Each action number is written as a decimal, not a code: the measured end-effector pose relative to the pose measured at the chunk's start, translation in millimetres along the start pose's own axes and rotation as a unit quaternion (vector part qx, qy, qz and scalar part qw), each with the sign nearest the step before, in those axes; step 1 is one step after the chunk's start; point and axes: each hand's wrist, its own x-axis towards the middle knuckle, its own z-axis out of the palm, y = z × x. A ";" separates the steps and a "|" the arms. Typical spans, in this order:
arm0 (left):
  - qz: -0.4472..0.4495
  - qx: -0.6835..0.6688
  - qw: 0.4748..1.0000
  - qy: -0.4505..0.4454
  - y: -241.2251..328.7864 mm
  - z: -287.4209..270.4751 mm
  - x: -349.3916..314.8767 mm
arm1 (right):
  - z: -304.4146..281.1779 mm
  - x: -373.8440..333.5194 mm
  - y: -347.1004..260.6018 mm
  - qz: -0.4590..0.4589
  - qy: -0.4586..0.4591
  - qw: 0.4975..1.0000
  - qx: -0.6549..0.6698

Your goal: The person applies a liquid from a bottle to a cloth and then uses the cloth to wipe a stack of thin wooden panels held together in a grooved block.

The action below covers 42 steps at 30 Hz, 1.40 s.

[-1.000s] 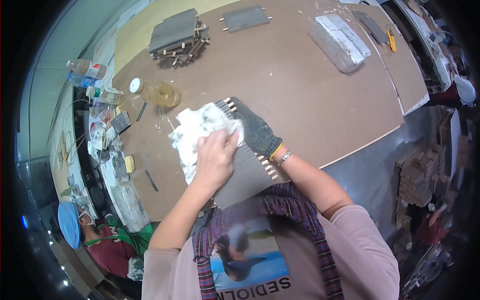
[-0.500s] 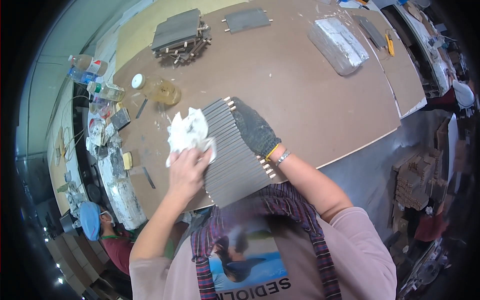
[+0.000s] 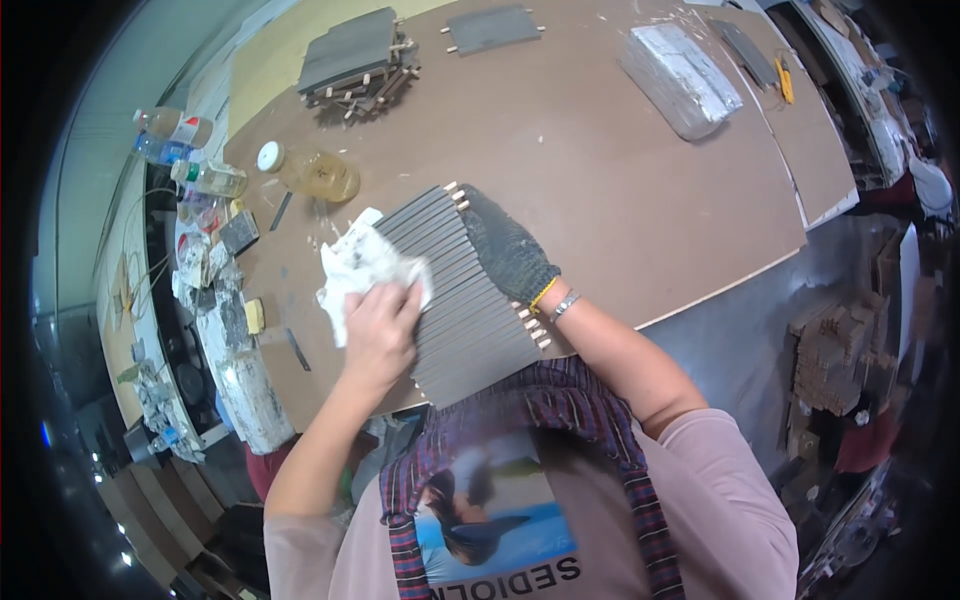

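A grey slatted panel (image 3: 470, 310) with light wooden pegs along its sides lies at the table's near edge, tilted towards me. My bare left hand (image 3: 382, 330) grips a crumpled white cloth (image 3: 365, 262) with its fingers bunched and presses it on the panel's left part. Part of the cloth hangs past the panel's left side. My right hand (image 3: 508, 245), in a dark knitted glove with a yellow cuff, holds the panel's upper right edge. Its fingertips are partly hidden.
Left on the brown table (image 3: 600, 220) stands a jar of yellowish liquid (image 3: 325, 177). Beyond are stacked pegged panels (image 3: 350, 50) and a single panel (image 3: 494, 30). A plastic-wrapped block (image 3: 683, 80) and a yellow cutter (image 3: 784, 82) lie right. Bottles (image 3: 212, 180) line the left edge.
My left hand has shifted slightly, and the cloth now spreads further left and lies lower. The glove still holds the panel's edge. The person in a blue cap at lower left is mostly hidden now.
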 end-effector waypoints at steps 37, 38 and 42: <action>-0.134 -0.233 0.960 0.079 -28.8 6.1 15.8 | 11.0 42.8 -2.6 -0.079 0.028 0.993 0.079; -0.124 -0.217 0.965 0.076 -34.7 9.6 6.5 | 10.0 44.5 1.2 -0.097 0.036 0.992 0.078; -0.306 -0.184 0.929 0.102 -63.2 -2.4 -25.9 | 7.8 43.5 -12.7 -0.050 0.034 0.993 0.105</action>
